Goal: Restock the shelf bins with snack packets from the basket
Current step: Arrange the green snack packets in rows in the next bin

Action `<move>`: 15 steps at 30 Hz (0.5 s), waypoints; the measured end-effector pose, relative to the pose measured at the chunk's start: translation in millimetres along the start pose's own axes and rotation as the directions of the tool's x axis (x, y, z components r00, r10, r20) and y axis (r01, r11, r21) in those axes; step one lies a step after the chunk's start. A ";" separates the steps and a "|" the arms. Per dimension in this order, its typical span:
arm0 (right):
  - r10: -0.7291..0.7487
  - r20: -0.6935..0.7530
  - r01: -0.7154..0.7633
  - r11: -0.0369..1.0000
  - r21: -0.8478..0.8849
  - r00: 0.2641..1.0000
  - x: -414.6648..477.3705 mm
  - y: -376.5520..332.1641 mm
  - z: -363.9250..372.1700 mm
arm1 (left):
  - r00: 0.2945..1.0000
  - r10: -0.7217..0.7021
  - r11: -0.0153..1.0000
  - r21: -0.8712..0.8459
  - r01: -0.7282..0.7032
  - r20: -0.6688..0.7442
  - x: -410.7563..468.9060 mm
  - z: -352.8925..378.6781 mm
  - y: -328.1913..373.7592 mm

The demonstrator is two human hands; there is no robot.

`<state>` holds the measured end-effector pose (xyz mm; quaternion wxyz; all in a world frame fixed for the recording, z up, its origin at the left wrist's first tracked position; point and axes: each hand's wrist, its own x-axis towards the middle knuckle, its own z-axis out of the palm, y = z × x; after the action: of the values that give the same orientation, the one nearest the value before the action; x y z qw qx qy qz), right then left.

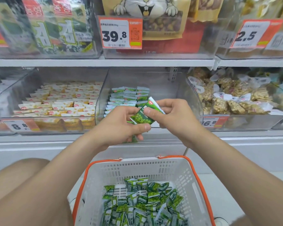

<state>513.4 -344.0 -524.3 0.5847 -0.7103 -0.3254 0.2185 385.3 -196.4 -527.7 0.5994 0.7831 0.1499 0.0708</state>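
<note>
A green snack packet (141, 117) is held in front of the middle clear shelf bin (183, 95). My left hand (121, 126) grips it from below, with more green packets tucked under its fingers. My right hand (171, 113) pinches the packet's upper right end with thumb and fingers. Rows of matching green packets (126, 97) lie stacked in the left part of that bin. Below my arms, the white basket with orange rim (194, 173) holds several loose green packets (142, 203).
The bin to the left (11, 98) is filled with white and yellow packets (64, 101). The bin to the right holds bags of nut clusters (235, 98). Price tags (120, 32) hang on the upper shelf bins. My knee (18, 176) is at lower left.
</note>
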 end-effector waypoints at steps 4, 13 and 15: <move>0.097 0.041 -0.099 0.994 0.056 0.994 7.5 4.6 2.8 | 0.996 -0.051 0.998 -0.035 0.049 -0.075 6.9 -6.7 -4.2; -0.007 -0.070 -0.035 0.817 -0.576 0.998 69.3 38.4 -9.5 | 0.948 0.288 0.472 0.881 -0.019 -0.134 31.1 -30.5 -25.2; 0.029 -0.024 -0.037 0.711 -0.702 0.999 87.3 47.4 -5.9 | 0.981 0.187 0.395 0.918 -0.033 -0.045 39.7 -32.4 -31.4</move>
<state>587.8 -290.4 -563.1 0.2693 -0.8859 -0.3681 0.0852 408.6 -146.6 -551.8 0.0559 0.9839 0.1541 0.0719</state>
